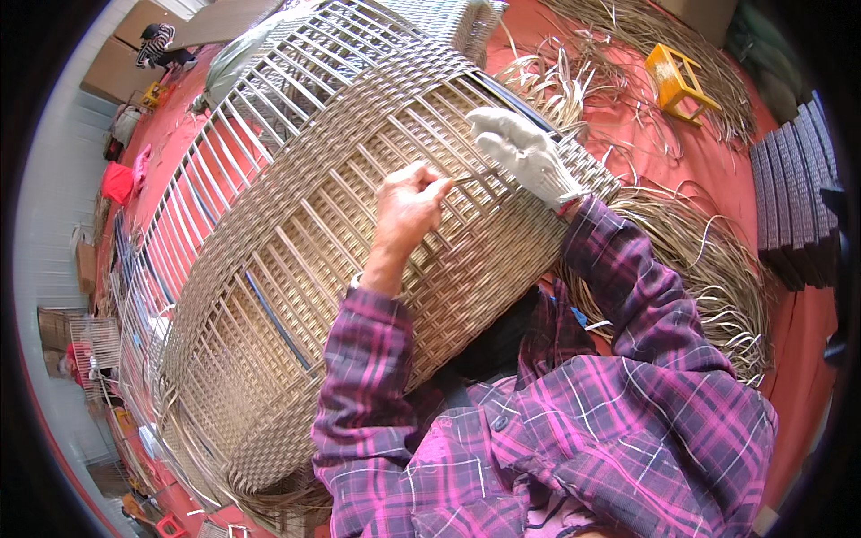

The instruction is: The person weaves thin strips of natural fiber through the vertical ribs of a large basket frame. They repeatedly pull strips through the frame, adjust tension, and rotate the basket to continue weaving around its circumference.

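Note:
A large half-woven wicker frame (296,260) of tan rattan strips over white bars fills the middle of the view. My bare left hand (408,206) rests on its woven surface and pinches a thin rattan strip (466,179) between thumb and fingers. My right hand (525,152), in a white knitted glove, lies on the weave just to the right, its fingers closed on the same strip's far end near the frame's edge. Both forearms wear purple plaid sleeves.
Loose rattan strips (708,269) lie heaped on the red floor to the right. A small yellow stool (679,81) stands at the upper right, dark woven panels (794,197) stack at the right edge. Another person (161,45) crouches far upper left among other frames.

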Demonstrator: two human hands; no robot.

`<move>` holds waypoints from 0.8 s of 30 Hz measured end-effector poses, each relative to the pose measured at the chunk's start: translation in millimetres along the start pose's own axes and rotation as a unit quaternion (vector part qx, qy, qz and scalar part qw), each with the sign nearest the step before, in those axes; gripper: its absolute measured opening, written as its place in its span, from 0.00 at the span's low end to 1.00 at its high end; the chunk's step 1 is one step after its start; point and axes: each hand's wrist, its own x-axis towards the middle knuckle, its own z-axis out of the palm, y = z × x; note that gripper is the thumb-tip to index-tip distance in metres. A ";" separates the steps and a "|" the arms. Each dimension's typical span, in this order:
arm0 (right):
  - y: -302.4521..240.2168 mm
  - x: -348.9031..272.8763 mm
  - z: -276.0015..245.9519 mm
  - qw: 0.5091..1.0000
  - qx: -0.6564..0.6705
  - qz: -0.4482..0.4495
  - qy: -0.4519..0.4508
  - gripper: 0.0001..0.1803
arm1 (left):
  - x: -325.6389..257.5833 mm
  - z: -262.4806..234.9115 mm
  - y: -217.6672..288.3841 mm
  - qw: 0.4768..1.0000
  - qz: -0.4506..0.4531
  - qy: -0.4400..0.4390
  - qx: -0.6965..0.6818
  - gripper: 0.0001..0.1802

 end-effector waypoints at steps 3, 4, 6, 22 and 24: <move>-24.6 3.0 10.9 0.990 -0.089 -0.107 0.005 0.17 | -45.1 -24.1 6.6 0.999 0.001 0.050 -0.015 0.06; -32.9 1.0 16.1 0.979 -0.097 -0.153 -0.092 0.16 | -55.5 -25.6 6.1 0.998 0.038 0.052 0.002 0.05; -46.6 -2.4 21.4 0.946 -0.052 -0.188 -0.260 0.12 | -66.3 -19.5 2.5 0.990 0.097 0.085 0.054 0.03; -15.9 2.2 24.6 0.965 -0.006 0.095 -0.246 0.13 | 3.7 -27.4 -24.9 0.984 -0.073 -0.105 -0.121 0.11; -18.2 -0.4 22.1 0.961 0.126 0.124 -0.211 0.13 | -14.0 -32.2 -18.8 0.993 -0.044 -0.035 -0.100 0.11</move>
